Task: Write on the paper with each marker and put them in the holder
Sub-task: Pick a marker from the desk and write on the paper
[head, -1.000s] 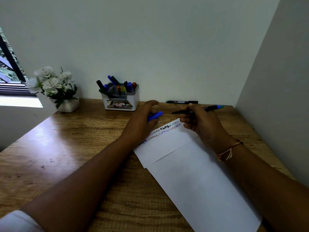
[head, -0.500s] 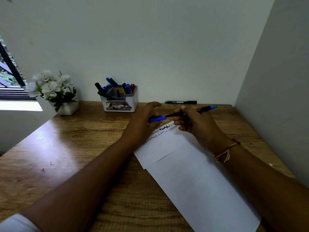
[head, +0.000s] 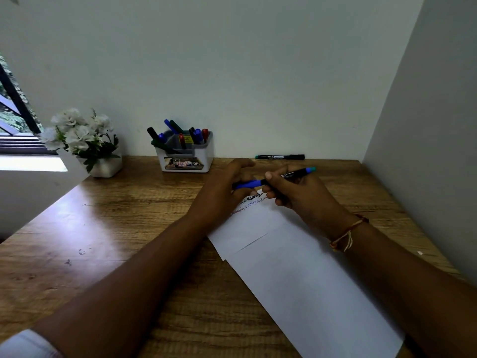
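A blue-capped black marker (head: 289, 174) is held level just above the top of the white paper (head: 296, 275). My right hand (head: 302, 195) grips its black barrel. My left hand (head: 227, 187) holds the blue cap (head: 247, 184), which sits on the marker's tip. Several lines of handwriting (head: 251, 201) run along the paper's top edge, partly hidden by my hands. The white marker holder (head: 184, 157) stands at the back of the desk with several markers in it. One more black marker (head: 280, 157) lies against the wall.
A white pot of white flowers (head: 85, 143) stands at the back left by the window. The wooden desk (head: 103, 228) ends at a side wall on the right. A second sheet lies under the top one, lower right.
One second ago the blue cap was in my left hand, apart from the marker. My hands came together and the cap now sits on the marker's tip.
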`<state>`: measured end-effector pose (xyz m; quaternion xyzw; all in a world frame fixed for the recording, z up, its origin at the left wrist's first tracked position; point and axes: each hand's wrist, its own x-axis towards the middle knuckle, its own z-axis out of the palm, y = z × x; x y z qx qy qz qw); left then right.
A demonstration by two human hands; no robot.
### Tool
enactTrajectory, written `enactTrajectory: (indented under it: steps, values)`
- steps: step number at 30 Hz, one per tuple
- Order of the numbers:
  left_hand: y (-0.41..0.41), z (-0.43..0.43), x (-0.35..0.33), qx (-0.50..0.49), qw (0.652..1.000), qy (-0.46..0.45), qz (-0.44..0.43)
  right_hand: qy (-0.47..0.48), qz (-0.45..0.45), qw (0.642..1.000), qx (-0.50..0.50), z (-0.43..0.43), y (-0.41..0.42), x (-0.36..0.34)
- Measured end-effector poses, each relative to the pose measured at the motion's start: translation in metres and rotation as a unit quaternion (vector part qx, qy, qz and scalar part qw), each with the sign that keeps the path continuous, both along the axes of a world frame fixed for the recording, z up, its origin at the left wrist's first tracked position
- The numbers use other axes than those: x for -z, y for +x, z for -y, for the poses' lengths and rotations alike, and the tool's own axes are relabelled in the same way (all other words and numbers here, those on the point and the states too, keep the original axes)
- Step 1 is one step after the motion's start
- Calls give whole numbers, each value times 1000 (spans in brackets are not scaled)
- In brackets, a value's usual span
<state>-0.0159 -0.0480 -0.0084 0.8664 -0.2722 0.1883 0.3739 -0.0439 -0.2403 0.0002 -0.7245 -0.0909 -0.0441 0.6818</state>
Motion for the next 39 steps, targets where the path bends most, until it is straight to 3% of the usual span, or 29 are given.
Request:
enactTrajectory:
  steps: [10, 14, 18, 20, 22, 24, 26, 28, 32, 39]
  values:
    - [-3, -7, -6, -10, 1000, -9, -6, 65, -43, 996, -46, -3, 7, 1]
    - [-3, -6, -7, 2, 998, -64, -5, 147, -81, 984, -63, -7, 6, 3]
    - [-5, -9, -11, -28, 984, -176, -17, 197, -89, 976, -33, -14, 8, -3]
    - [-4, -14, -15, -69, 972, -224, -9, 149, -65, 986, 20, -12, 9, -2]
    - [-3, -21, -22, -106, 954, -281, 20, -3, 31, 998, 53, -8, 7, 7]
    - [-1, -29, -34, -144, 929, -335, 73, -203, 140, 968, 47, -5, 4, 12]
    - [2, -37, -49, -172, 904, -375, 117, -326, 194, 925, 22, -6, -1, 11]
    - [7, -48, -61, -199, 890, -382, 145, -371, 220, 902, 6, -10, -2, 12]
    - [26, -67, -72, -257, 884, -351, 173, -404, 208, 891, -4, -13, -3, 13]
    - [69, -76, -67, -295, 914, -237, 147, -442, 184, 878, -32, -13, -1, 14]
